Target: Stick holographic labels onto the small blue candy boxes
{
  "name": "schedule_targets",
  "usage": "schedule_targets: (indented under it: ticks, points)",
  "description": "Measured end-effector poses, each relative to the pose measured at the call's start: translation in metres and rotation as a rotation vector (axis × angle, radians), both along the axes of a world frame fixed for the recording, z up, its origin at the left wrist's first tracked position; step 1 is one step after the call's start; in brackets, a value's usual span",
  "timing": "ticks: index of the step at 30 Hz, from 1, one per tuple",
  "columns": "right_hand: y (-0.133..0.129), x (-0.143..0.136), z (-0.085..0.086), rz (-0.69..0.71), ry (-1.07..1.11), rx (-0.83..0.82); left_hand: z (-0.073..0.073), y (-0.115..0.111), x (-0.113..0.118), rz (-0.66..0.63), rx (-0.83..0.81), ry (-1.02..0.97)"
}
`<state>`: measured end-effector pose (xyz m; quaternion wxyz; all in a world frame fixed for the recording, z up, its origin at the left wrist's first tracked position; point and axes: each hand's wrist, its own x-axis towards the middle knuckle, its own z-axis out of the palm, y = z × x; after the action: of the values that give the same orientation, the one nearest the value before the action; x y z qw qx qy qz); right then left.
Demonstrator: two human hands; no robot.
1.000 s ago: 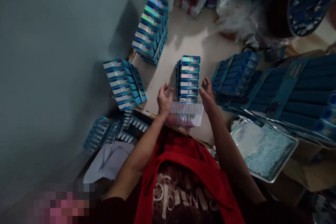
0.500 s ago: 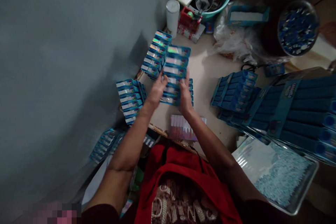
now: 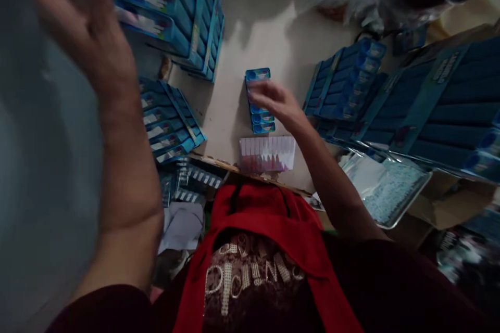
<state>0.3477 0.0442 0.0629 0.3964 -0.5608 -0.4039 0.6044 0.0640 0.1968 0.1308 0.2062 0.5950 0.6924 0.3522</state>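
The right hand (image 3: 279, 104), blurred, fingers loosely spread, is over the small blue pack (image 3: 263, 118) on the tabletop (image 3: 289, 57), touch unclear; the left hand (image 3: 80, 18), raised near the tall stack (image 3: 187, 15), is too blurred and cropped to tell its grip. A clear box (image 3: 267, 154) lies just nearer the body; gripping the pack evenly by both long sides should keep its row straight.

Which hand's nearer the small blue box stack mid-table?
Right. The right hand is over the small blue box stack, partly covering it; contact unclear. The left hand is well off to its left, upper-left in view.
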Motion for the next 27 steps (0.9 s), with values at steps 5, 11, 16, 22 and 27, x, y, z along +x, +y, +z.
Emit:
schedule_targets:
  ticks: [5, 11, 16, 22, 27]
  points:
    - [-0.190, 0.066, -0.037, -0.468, -0.412, -0.410, -0.071, -0.202, 0.037, -0.045, -0.167, -0.091]
    - [-0.260, 0.062, -0.109, -0.560, -0.577, -0.564, -0.187, -0.296, 0.065, 0.122, -0.805, -0.091]
    - [-0.262, 0.054, -0.130, -0.533, -0.593, -0.571, -0.200, -0.307, 0.065, 0.106, -0.909, -0.094]
    - [-0.263, 0.056, -0.128, -0.528, -0.553, -0.527, -0.193, -0.322, 0.068, 0.116, -0.817, -0.222]
    - [-0.259, 0.061, -0.121, -0.379, -0.314, -0.300, -0.188, -0.313, 0.065, -0.159, -0.811, -0.509]
